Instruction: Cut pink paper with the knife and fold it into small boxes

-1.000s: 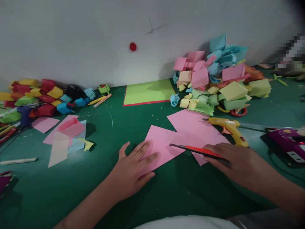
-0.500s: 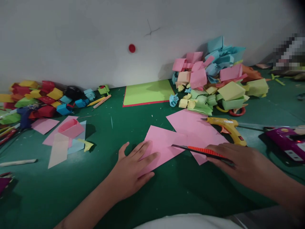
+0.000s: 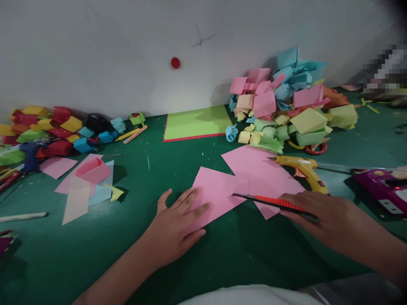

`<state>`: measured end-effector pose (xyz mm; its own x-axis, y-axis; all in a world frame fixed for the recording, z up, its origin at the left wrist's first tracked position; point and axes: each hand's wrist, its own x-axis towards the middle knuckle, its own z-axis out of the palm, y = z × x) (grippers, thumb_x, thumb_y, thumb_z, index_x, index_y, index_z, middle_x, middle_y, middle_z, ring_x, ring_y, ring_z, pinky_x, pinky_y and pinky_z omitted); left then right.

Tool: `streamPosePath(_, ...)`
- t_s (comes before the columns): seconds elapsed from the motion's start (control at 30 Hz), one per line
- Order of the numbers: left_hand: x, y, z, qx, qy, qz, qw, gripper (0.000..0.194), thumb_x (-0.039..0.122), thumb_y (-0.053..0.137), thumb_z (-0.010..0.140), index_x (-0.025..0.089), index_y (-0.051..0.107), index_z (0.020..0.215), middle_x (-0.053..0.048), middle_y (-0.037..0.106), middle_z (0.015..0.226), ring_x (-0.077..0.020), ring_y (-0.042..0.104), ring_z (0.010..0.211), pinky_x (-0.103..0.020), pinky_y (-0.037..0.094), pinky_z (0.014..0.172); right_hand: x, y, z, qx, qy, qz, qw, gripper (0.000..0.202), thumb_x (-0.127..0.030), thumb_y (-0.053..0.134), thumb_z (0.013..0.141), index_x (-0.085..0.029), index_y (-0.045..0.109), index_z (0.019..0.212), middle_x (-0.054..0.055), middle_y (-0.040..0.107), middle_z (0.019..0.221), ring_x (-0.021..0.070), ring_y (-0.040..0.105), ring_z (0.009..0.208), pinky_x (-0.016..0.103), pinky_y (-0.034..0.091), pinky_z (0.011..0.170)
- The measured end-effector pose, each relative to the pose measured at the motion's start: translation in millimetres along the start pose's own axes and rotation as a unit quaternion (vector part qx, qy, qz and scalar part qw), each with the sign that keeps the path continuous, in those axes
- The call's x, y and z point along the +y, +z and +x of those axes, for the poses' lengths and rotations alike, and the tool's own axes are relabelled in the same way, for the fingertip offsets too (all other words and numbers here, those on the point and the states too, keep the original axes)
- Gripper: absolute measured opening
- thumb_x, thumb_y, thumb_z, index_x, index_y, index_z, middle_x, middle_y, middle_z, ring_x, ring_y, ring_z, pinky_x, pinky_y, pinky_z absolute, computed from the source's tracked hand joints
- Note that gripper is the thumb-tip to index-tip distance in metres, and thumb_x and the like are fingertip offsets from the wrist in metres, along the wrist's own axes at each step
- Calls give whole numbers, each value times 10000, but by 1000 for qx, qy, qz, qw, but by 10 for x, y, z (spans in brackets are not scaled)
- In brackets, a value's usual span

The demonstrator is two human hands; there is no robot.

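Observation:
A pink paper sheet (image 3: 219, 192) lies on the green table, with my left hand (image 3: 178, 224) spread over its left part, fingers apart. My right hand (image 3: 330, 220) is closed around a red and black cutter (image 3: 280, 202). The cutter's thin dark tip points left and lies over the right part of that sheet. Beneath and behind it, a larger pink sheet (image 3: 260, 167) reaches toward the right hand. The palm side of my right hand is hidden.
A yellow glue gun (image 3: 305, 169) lies just beyond my right hand, near a purple device (image 3: 378, 190). Folded paper pieces (image 3: 265, 103) are heaped at the back right, others (image 3: 60, 148) at the left. A green sheet (image 3: 197, 123) lies by the wall.
My right hand and the cutter have shifted slightly to the right. My left hand has stayed almost in place on the pink sheet.

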<state>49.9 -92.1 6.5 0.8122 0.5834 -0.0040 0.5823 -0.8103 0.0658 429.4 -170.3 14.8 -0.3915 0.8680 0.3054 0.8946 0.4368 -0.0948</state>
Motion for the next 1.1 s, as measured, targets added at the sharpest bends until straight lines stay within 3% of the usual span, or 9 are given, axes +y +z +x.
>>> streamPosePath(0.57,4,-20,-4,-7,-3,0,1000,487,438,415,1044,371,390,1526,-64,284,1661,-286,347,1489,-574,29,1202,79,-38,-88,-2,6,7,1000,317,-451,472,1022,-257,670,1176,30,765,1024,229,756,851,334,610,665)
streamPosePath(1.1,-8,0,0,-8,0,-2,1000,495,434,427,1043,366,383,1531,-75,260,1669,-285,333,1496,-585,14,1202,124,-103,-114,-8,9,8,1000,300,-471,491,1016,-260,668,1137,13,771,1002,224,759,820,335,604,616)
